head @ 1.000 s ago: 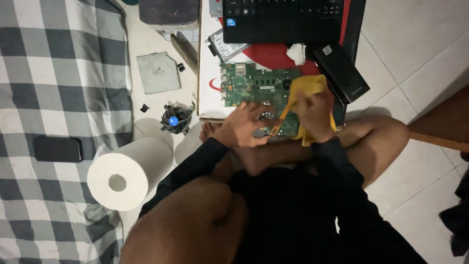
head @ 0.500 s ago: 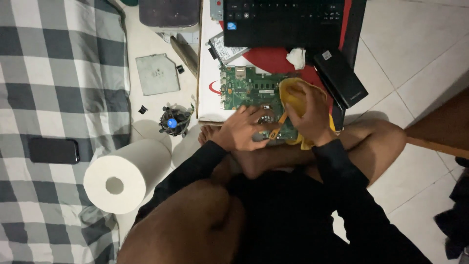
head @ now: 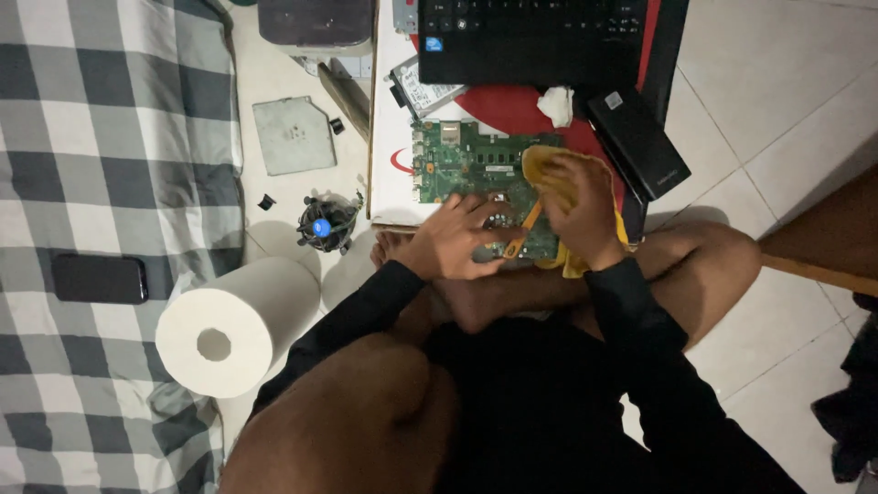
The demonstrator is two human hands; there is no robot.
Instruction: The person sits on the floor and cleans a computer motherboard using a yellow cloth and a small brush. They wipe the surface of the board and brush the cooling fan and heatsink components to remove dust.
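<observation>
A green circuit board [head: 466,165] lies on a white and red surface [head: 393,187] in front of my crossed legs. My left hand [head: 453,240] rests on the board's near edge, fingers spread over it. Over the board's right end, my right hand [head: 578,215] grips a yellow cloth [head: 545,168] together with an orange-handled tool [head: 523,230] that angles down toward the board.
A black laptop [head: 540,37] sits beyond the board, a black battery pack [head: 637,142] and a crumpled white tissue [head: 556,105] to its right. A cooler fan [head: 326,224], metal plate [head: 293,134], paper towel roll [head: 233,325] and phone [head: 99,278] on checked fabric lie left.
My right hand with the yellow cloth has shifted slightly up the board's right end. My left hand stays on the near edge. The view has drifted a little.
</observation>
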